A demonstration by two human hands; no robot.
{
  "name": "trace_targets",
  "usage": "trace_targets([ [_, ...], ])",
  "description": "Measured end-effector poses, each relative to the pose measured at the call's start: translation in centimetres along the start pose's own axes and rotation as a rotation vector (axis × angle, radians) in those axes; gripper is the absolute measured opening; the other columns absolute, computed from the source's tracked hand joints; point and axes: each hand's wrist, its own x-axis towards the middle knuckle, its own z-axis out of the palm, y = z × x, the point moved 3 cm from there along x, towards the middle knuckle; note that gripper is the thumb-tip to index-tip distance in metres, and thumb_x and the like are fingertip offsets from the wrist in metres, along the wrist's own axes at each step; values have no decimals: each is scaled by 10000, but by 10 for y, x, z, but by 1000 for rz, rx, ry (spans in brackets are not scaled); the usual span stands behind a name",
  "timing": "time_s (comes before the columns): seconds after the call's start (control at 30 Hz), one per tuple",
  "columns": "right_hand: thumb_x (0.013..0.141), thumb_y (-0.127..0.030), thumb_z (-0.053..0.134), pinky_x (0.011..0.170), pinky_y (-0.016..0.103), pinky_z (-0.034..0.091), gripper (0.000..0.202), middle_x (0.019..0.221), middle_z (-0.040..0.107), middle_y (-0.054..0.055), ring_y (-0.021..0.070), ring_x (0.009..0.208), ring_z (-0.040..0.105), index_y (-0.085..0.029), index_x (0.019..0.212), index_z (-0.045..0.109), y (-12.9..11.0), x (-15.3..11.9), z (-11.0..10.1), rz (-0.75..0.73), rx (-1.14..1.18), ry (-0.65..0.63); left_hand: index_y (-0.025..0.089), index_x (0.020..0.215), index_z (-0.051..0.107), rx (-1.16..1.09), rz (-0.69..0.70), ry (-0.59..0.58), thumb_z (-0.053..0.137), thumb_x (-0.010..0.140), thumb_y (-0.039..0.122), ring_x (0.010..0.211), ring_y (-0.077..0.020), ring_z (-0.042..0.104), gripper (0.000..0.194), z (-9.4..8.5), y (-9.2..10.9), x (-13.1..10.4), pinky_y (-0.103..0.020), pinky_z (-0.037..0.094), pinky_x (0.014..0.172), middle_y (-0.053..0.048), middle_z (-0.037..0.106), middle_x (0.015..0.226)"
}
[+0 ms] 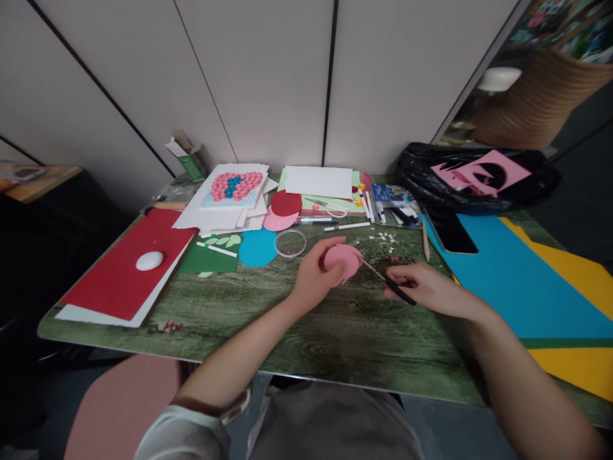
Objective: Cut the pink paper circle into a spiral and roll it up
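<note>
Over the middle of the table, my left hand (317, 269) pinches a round piece of pink paper (348, 260), thumb in front and fingers behind it. My right hand (416, 285) grips a pair of scissors (389, 281) by dark handles. The blades point up and left, and their tips meet the right edge of the pink paper. How far the blades are apart is too small to tell. Small white paper scraps (383, 239) lie on the table just behind my right hand. To the left of my left hand lies a clear ring (290, 255).
Left are red sheets (138, 281) with a white oval object (150, 260), a blue disc (257, 248) and a heart picture (237, 187). White-handled scissors (336, 209) and markers lie behind. At right are a phone (451, 231), blue card (531, 287) and a black bag (416, 182).
</note>
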Motion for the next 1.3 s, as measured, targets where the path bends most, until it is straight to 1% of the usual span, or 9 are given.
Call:
trace_targets([
  [0.17,794,-387,540,503,215,223,374,556,261,-65,82,545,272,-197,580,300,1,0,0,-5,-11,12,200,1114,572,-3,-5,31,571,736,129,993,-183,566,385,0,2,0,-308,461,839,-64,614,1122],
  [0.33,764,-384,581,497,216,212,395,550,256,-69,80,540,259,-198,569,292,1,1,2,14,31,19,194,1084,586,-6,-13,42,582,734,131,968,-174,572,355,0,3,0,-298,465,825,-63,624,1100],
  [0.5,751,-372,596,486,217,198,381,549,272,-69,80,540,259,-199,573,308,-3,2,5,32,131,-12,205,1095,585,19,4,-6,581,726,114,976,-174,567,379,1,2,-1,-313,456,851,-58,616,1103],
  [0.63,741,-353,604,481,216,193,350,561,281,-66,81,545,262,-197,583,334,-4,1,5,30,156,-23,213,1105,584,63,24,-51,586,721,107,1009,-185,556,398,3,1,-3,-334,439,895,-59,601,1113],
  [0.83,745,-349,601,480,215,202,330,552,293,-67,82,542,271,-194,585,357,-4,1,5,33,131,-20,222,1118,576,53,11,-78,579,726,105,999,-182,563,409,4,-1,-3,-333,447,883,-58,595,1121],
  [0.97,749,-354,597,482,212,200,347,542,279,-69,83,540,266,-196,578,340,-3,0,3,24,98,-16,221,1128,568,57,17,-68,578,716,97,1006,-180,559,430,3,1,-2,-326,444,882,-52,601,1135],
  [1.3,762,-452,571,492,213,210,424,555,254,-64,85,548,252,-200,577,284,-1,1,1,-6,21,12,219,1119,570,47,7,-41,566,695,80,999,-185,561,447,2,0,-1,-331,450,860,-50,614,1121],
])
